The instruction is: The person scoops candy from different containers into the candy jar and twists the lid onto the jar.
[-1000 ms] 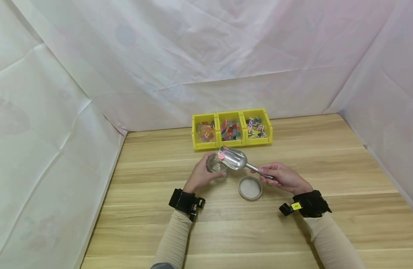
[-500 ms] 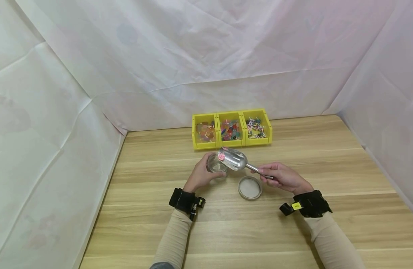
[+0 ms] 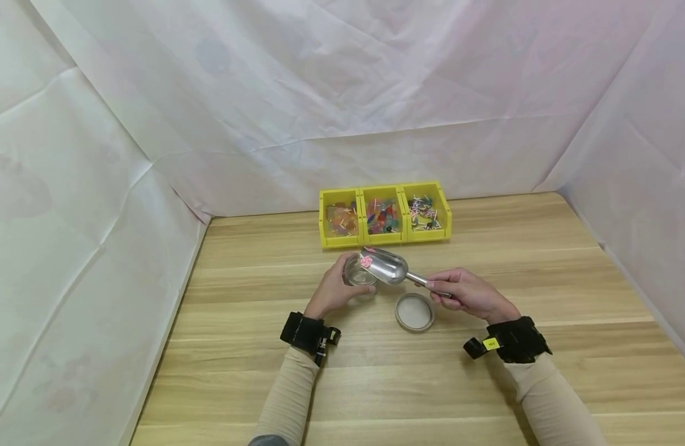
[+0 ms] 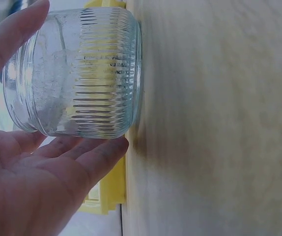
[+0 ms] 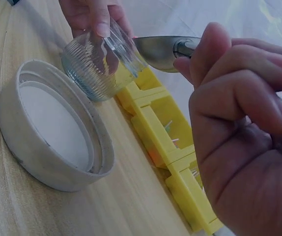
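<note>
My left hand holds a clear ribbed glass jar, thumb on one side and fingers on the other. The jar's base is close to the wooden tabletop, and no candy shows inside it. My right hand grips the handle of a metal scoop, whose lip reaches over the jar's mouth. A pink-and-white swirl candy lies at the scoop's lip, and a second bit of pink shows at its far edge. Between the hands, a round lid with a pale inside lies on the table, inner side up.
Three joined yellow bins stand beyond the hands, against the white cloth backdrop. They contain small colourful candies, several with white sticks. Bare wood tabletop extends in front and to both sides.
The scoop has tipped slightly, its lip moving a little lower and left over the jar with the swirl candy still on it. The left hand, jar and lid stay in place.
</note>
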A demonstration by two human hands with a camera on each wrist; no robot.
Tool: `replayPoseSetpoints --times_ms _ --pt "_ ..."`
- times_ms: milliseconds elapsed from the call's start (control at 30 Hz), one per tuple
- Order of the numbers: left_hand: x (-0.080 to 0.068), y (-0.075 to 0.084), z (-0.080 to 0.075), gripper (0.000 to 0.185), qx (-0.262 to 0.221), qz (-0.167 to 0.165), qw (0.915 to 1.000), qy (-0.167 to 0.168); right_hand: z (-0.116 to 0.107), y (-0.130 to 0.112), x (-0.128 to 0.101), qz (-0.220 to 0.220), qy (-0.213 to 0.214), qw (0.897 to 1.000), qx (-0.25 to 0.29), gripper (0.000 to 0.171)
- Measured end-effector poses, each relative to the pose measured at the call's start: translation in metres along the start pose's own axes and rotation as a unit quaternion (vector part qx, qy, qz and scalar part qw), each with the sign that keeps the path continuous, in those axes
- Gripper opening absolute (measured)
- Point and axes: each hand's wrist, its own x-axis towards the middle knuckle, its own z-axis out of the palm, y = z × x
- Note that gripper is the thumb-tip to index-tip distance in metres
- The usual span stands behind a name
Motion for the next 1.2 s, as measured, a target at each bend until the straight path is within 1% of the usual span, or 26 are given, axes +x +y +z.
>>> replayPoseSetpoints --times_ms 267,500,767,1200 --pt "-0.0016 -0.0003 -0.0004 0.090 0.002 -0.002 1.0000 -0.002 0.0036 -0.0046 -0.0008 0.007 0.033 0.998 -0.047 0.021" --pt "-0.0018 -0.0016 -0.0001 0.089 0.005 -0.001 1.0000 -0.003 0.0043 -0.0052 -0.0011 -0.004 0.036 0.997 -0.063 0.023" --pt "-0.0014 -0.0022 -0.0001 0.090 0.001 0.002 1.0000 -0.003 0.0042 -0.0064 -0.0019 0.007 0.039 0.997 -0.067 0.024" --pt "-0.0009 -0.0016 -0.0005 0.091 -0.006 0.001 1.0000 -0.002 0.0046 -0.0073 -0.0025 -0.008 0.033 0.997 -0.067 0.024"
